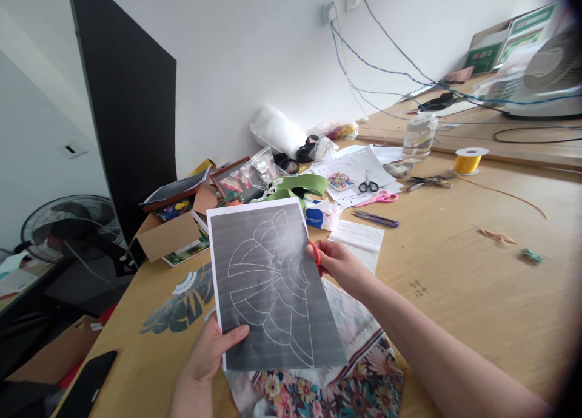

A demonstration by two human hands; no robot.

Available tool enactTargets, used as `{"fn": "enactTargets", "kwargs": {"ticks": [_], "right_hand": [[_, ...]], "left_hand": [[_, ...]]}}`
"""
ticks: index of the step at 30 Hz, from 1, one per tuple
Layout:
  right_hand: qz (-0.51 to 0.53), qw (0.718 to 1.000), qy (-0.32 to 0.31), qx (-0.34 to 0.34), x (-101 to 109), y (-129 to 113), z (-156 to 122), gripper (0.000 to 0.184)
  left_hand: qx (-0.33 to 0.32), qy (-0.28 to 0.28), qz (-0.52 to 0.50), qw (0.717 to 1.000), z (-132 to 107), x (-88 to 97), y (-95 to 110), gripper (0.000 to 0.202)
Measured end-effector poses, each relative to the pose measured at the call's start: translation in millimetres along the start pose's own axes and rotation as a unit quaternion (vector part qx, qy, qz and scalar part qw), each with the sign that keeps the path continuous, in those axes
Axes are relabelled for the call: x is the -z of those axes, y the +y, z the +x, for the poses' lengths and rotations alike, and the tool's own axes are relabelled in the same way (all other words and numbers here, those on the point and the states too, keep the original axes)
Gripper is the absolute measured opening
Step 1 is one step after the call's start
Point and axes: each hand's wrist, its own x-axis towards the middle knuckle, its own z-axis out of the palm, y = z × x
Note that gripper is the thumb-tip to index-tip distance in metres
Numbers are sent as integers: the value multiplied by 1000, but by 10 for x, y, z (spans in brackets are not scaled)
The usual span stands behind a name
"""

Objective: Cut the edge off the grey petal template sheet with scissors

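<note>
My left hand point(213, 348) grips a printed sheet of paper point(259, 248) by its lower left edge, thumb on top and fingers behind. The sheet is dark grey with a white-line fan pattern of scalloped segments, and it is held tilted up above the table. At the sheet's right edge, my right hand point(334, 263) is closed on scissors with orange handles point(314, 254); their blades are hidden. Below the sheet lies a floral fabric point(364, 384) with a striped edge. Cut dark paper pieces point(179, 306) are laid out on the table to the left.
Behind the sheet are a cardboard box point(159, 233), green ribbon point(300, 184), thread snips point(375, 218), pink scissors point(383, 197), black scissors point(368, 185) and a jar point(419, 138). A yellow spool point(468, 162) stands right. A black phone point(88, 384) lies at the left edge.
</note>
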Motion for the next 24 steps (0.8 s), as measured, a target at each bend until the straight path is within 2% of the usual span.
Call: {"fn": "enactTargets", "kwargs": {"ticks": [8, 14, 20, 24], "right_hand": [[-11, 1000, 8, 9, -10, 17, 7, 52], [-16, 1000, 14, 10, -19, 27, 15, 53], [-3, 1000, 7, 7, -6, 24, 2, 51], [-3, 1000, 3, 6, 7, 16, 4, 51]], "left_hand": [[0, -3, 5, 1000, 18, 30, -22, 58], [1, -25, 13, 1000, 47, 66, -28, 58], [-6, -7, 3, 1000, -2, 3, 0, 53], [-5, -5, 5, 1000, 9, 24, -28, 55]]}}
